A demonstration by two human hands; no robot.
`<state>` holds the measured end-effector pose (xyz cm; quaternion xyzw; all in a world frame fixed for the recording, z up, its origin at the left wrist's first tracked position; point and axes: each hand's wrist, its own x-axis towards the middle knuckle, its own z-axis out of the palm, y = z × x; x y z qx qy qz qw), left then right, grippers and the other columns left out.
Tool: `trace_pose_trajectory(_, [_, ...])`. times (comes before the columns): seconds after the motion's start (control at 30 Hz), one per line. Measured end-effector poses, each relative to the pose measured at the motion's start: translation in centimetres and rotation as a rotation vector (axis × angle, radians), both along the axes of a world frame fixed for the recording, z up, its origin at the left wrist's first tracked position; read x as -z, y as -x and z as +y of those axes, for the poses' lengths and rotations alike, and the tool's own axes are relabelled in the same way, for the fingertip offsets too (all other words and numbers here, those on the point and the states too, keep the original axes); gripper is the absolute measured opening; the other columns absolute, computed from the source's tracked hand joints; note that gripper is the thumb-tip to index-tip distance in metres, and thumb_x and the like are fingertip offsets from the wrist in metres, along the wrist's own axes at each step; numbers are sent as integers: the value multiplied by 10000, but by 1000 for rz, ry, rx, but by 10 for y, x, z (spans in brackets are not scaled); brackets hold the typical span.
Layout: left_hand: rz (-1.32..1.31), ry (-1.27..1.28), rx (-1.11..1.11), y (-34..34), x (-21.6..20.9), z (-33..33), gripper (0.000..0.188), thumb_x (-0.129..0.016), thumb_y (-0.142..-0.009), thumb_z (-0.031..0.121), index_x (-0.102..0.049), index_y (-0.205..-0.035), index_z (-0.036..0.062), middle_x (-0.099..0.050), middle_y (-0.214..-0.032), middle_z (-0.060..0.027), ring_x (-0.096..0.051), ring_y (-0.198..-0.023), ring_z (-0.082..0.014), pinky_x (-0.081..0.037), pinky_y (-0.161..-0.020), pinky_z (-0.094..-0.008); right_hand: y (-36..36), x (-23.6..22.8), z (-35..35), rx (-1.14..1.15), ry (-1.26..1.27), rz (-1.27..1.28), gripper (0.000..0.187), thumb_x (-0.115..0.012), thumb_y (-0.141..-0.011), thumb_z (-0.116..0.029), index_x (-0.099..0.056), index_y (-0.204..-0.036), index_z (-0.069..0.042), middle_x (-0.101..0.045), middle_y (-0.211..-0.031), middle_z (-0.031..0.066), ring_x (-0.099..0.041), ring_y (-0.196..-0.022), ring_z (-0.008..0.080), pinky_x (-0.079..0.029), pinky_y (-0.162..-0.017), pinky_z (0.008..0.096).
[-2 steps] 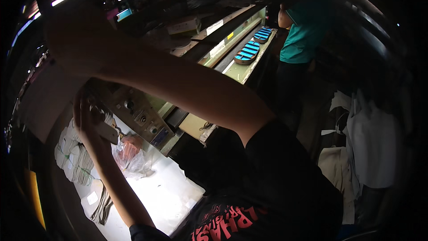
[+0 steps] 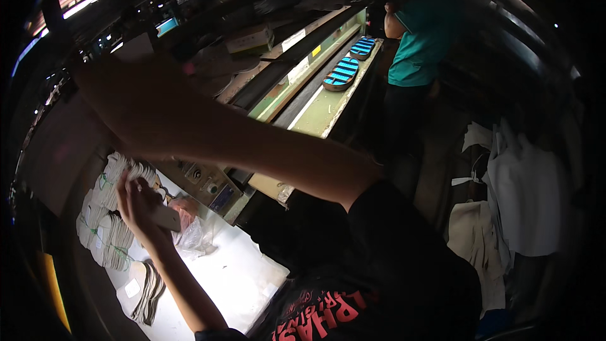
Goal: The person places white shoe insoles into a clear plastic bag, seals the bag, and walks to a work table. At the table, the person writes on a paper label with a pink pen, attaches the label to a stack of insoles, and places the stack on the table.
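Note:
My left hand (image 2: 136,205) is raised over the left side of a brightly lit white table (image 2: 233,278). It is closed on a pale flat block with rounded corners (image 2: 166,218), whose kind I cannot make out; some fingers point upward. Beside it sit stacks of pale flat cut pieces (image 2: 104,243) tied with green string. A clear plastic bag (image 2: 192,237) with something reddish inside lies just right of the block. My right arm reaches across to the upper left, above the left hand. My right hand (image 2: 110,104) is dark and blurred, its fingers indistinguishable.
Behind the table stands a control box (image 2: 205,180) with knobs. Beyond it, a long greenish machine bed (image 2: 315,113) carries two blue-and-black striped sole-shaped pieces (image 2: 341,74). A person in a teal shirt (image 2: 420,44) stands at its far right. Pale sheets (image 2: 524,196) hang at the right.
My right arm and hand have come down and nearer. My left hand has shifted slightly right and nearer, still with the pale block. The whole view has turned a little.

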<state>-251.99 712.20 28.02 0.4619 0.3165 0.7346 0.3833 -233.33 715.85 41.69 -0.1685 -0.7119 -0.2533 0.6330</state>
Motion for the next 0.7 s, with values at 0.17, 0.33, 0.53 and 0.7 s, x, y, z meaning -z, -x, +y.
trace_pose_trajectory(0.17, [-448,462,352,19,203,-77,297,-645,-1077,332,-592,-1242,91,-571,-880,-19,-526,-665,-128,-489,-664,-286,-70,232,-91,-424,1163,-224,192,-791,-934,-247,-678,-947,-93,-641,-702,48,-674,-641,253,-472,-578,401])
trace_pose_trajectory(0.33, [-1034,957,121,-3,339,-156,306,-612,-1099,372,-585,-1240,102,-668,-1015,-87,-661,-811,-205,-585,-816,-402,-50,416,-186,-439,2048,-448,517,-680,-1012,-559,-720,-922,-52,-756,-800,102,-736,-731,274,-562,-692,404])
trace_pose_trajectory(0.53, [-500,785,315,-10,371,-181,517,-389,-1123,614,-507,-1219,120,-662,-994,-174,-666,-920,-311,-590,-880,-500,-32,478,-205,-487,2038,-254,413,-769,-973,-426,-695,-891,-28,-754,-741,84,-729,-664,240,-549,-647,379])
trace_pose_trajectory(0.7, [-495,896,262,-13,357,-177,331,-475,-1154,425,-505,-1273,118,-687,-1070,-199,-702,-1036,-349,-597,-949,-501,-36,497,-183,-503,2010,-267,406,-793,-949,-451,-716,-940,-52,-741,-748,70,-701,-645,194,-549,-629,367])
